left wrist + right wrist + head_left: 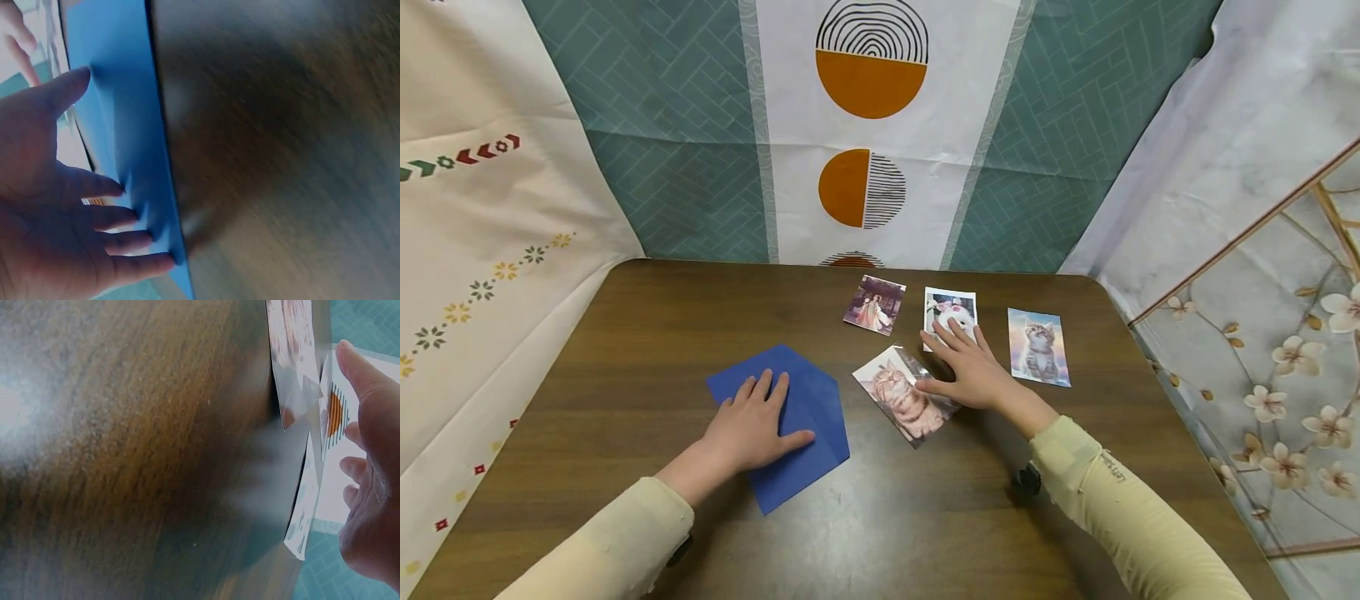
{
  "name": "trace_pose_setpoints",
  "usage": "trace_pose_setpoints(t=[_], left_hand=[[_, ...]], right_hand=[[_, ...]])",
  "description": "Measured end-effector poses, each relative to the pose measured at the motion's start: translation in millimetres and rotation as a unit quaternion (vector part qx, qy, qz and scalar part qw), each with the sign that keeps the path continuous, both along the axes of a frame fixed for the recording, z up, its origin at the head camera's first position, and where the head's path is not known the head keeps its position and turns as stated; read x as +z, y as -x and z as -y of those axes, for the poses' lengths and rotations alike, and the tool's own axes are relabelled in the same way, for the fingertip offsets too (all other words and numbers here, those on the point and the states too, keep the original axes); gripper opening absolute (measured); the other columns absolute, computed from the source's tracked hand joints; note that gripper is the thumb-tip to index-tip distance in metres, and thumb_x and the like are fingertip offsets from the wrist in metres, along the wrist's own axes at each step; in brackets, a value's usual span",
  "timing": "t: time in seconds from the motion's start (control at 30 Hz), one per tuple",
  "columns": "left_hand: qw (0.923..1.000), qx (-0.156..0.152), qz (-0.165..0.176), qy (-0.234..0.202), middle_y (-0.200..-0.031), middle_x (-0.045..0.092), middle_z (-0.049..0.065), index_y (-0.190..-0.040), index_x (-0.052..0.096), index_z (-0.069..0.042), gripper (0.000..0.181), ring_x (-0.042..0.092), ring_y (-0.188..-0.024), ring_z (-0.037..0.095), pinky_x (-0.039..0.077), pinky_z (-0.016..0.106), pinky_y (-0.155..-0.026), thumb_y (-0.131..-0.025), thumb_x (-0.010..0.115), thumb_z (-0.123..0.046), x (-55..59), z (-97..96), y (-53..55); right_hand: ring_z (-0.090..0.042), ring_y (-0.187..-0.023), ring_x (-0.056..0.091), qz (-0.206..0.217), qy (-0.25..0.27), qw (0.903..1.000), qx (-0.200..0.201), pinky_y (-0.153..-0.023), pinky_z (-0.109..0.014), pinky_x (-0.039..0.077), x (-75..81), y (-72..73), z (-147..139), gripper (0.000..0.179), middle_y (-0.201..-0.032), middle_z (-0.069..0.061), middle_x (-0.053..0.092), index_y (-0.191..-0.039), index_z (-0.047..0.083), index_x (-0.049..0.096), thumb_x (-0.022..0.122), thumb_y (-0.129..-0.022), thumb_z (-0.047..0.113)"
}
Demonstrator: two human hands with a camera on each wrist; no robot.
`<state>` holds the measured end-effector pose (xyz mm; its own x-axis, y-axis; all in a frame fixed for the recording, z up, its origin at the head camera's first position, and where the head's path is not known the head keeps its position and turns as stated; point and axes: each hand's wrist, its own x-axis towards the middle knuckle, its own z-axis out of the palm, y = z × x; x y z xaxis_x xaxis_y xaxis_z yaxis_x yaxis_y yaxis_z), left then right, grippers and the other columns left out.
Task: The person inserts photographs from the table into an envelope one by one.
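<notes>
A blue envelope (820,408), its pointed flap outline facing away, lies slanted on the table. My left hand (751,421) rests on it with fingers spread; in the left wrist view the fingertips (169,261) touch the blue paper (140,112). Just right of the envelope lies a picture card of a tan striped cat (898,404), with a shiny clear piece over its upper right corner. Over that corner and the white cat card (951,302) reaches my right hand (973,371), fingers spread, holding nothing. The right wrist view shows this hand (378,469) apart from the cards.
A grey kitten card (1040,348) lies to the right, and a card with a figure in a dress (875,306) lies near the back. The brown wooden table (895,525) ends at a patterned cloth (677,167), with more hanging cloth along both sides.
</notes>
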<state>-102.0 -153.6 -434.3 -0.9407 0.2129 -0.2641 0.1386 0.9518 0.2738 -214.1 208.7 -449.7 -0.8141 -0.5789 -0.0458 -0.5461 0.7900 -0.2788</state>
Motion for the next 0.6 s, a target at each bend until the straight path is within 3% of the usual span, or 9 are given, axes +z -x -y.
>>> trace_pose_setpoints(t=[0.33,0.6], left_hand=[[0.9965,-0.076,-0.031,-0.014,-0.169,0.032,0.030,-0.163,0.041,0.001,0.102,0.029,-0.154,0.055,0.030,0.073,-0.117,-0.091,0.075,-0.063,-5.8,20.4,17.5],[0.9945,-0.100,-0.023,-0.023,-0.170,0.031,0.027,-0.164,0.041,-0.002,0.101,0.027,-0.156,0.054,0.029,0.073,-0.119,-0.091,0.075,-0.064,-3.9,36.0,36.5]], right_hand=[[-0.044,-0.163,0.012,-0.002,0.006,1.0000,-0.007,-0.125,-0.072,0.003,0.2,-0.3,-2.4,0.088,-0.176,-0.018,0.023,-0.169,0.013,0.034,0.069,-0.100,0.056],[-0.045,-0.163,0.012,0.003,0.015,0.9999,-0.003,-0.125,-0.072,0.004,-0.4,-2.4,-0.3,0.087,-0.175,-0.019,0.026,-0.168,0.011,0.036,0.070,-0.100,0.054]])
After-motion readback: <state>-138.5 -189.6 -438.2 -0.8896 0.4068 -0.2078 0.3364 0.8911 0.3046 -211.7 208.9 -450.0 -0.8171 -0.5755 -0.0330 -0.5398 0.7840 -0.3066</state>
